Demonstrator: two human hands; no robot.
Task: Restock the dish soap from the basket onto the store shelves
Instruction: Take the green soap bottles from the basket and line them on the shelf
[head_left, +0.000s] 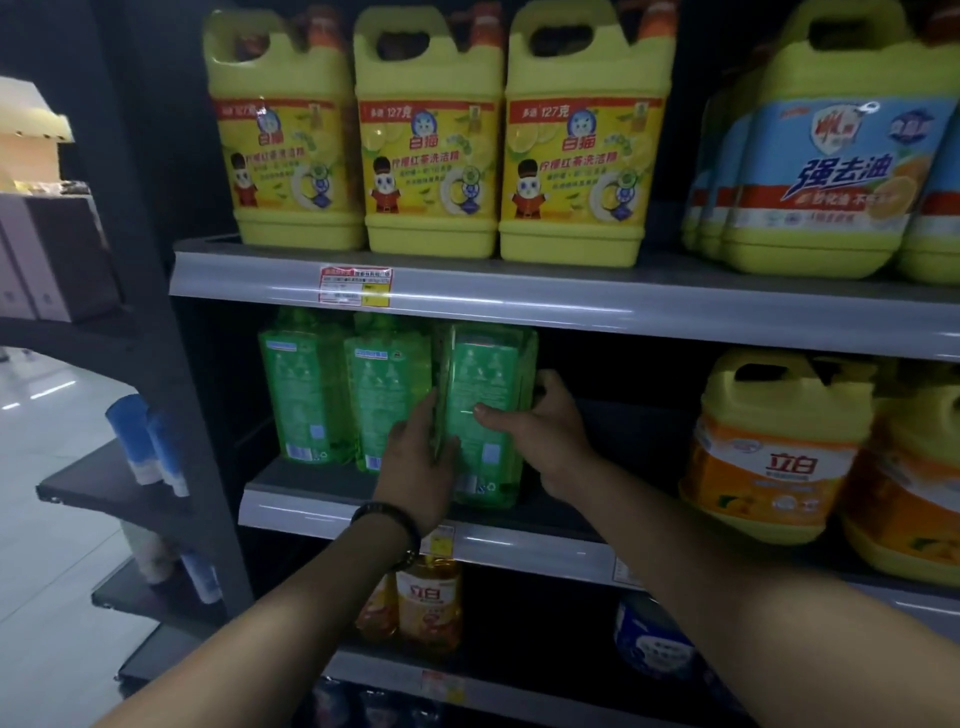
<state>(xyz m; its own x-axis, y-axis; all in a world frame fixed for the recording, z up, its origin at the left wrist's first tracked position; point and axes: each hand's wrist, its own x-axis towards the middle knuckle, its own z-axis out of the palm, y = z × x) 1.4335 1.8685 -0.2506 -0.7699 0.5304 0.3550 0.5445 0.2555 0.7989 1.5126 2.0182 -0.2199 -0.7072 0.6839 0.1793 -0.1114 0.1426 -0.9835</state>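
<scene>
1. Three yellow jugs (431, 135) on the top shelf (571, 299) read "127克" and "白猫".
2. The blue-labelled jug (821, 150) beside them reads "强去油"; the orange-labelled jug (774, 447) reads "立白".
3. Three green dish soap bottles (311, 389) stand on the middle shelf (322, 512).
4. The left hand (421, 462) and right hand (540, 431) both clasp the rightmost green bottle (485, 384), upright on that shelf.
</scene>
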